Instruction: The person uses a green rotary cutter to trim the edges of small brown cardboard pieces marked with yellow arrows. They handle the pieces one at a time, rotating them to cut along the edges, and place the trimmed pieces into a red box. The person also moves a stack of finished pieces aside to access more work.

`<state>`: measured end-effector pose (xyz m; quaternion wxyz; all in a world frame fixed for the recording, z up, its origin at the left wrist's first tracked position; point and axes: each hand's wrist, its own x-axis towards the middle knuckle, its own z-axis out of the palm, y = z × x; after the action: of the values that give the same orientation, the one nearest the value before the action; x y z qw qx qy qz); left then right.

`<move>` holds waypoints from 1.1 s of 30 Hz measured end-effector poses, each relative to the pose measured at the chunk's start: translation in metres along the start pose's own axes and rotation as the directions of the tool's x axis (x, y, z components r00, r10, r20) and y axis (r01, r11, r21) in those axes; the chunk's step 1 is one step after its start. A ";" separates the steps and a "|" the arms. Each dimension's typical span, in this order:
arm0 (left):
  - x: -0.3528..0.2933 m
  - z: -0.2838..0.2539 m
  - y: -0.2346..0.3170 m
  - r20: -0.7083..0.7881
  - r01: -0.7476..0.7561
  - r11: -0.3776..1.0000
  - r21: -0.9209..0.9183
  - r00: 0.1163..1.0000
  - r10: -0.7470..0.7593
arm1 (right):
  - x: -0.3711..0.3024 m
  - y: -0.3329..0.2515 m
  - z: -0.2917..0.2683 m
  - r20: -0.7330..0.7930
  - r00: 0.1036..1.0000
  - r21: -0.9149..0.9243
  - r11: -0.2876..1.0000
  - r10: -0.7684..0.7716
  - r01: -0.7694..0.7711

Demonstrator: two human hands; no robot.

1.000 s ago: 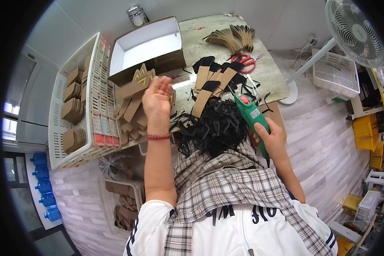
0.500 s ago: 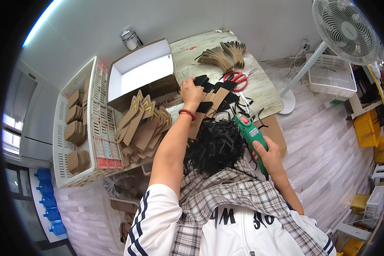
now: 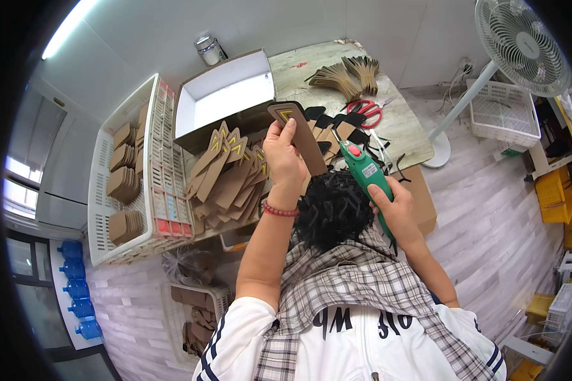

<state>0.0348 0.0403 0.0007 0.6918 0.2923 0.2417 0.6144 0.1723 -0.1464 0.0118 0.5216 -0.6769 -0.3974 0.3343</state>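
Note:
Pinched in my left hand [image 3: 283, 155] is a flat brown strip [image 3: 307, 141] with a black rim and a yellow chevron by its rounded end. My right hand [image 3: 397, 206] grips a green handheld power tool [image 3: 364, 170] with a red switch, its thin tip pointing away from me. That tip is near the strip's right side; I cannot tell whether they touch. Below both hands lies a heap of black shreds [image 3: 333, 209] by my plaid apron [image 3: 343, 273]. Several brown and black strips [image 3: 327, 130] lie on the table beyond, beside red-handled scissors [image 3: 370, 114].
Loose brown strips [image 3: 229, 181] pile up left of my hand, next to a white crate [image 3: 152, 209] holding stacked pieces. An open box [image 3: 225, 127] stands behind them. Two fanned bundles [image 3: 337, 79] rest at the table's far side. A fan [image 3: 521, 47] stands right.
My left hand has lifted a strip off the strips on the table and brought it nearer. The green tool has shifted slightly left and up toward it.

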 end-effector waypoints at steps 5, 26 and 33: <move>-0.027 0.001 -0.006 -0.070 0.052 0.987 -0.151 0.996 -0.063 | -0.007 0.001 0.004 0.021 1.000 -0.010 1.000 0.005 -0.005; -0.056 0.007 -0.029 -0.021 0.168 0.984 -0.058 0.985 -0.169 | -0.013 0.007 -0.004 0.031 1.000 0.042 0.999 -0.004 0.003; -0.062 0.000 -0.027 0.027 0.196 0.980 0.046 0.980 -0.197 | -0.011 0.004 -0.007 0.038 0.999 0.038 0.999 -0.011 0.010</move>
<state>0.0466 -0.0234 -0.0198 0.7463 0.2914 0.2717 0.5332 0.1740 -0.1598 0.0102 0.5284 -0.6582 -0.4044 0.3522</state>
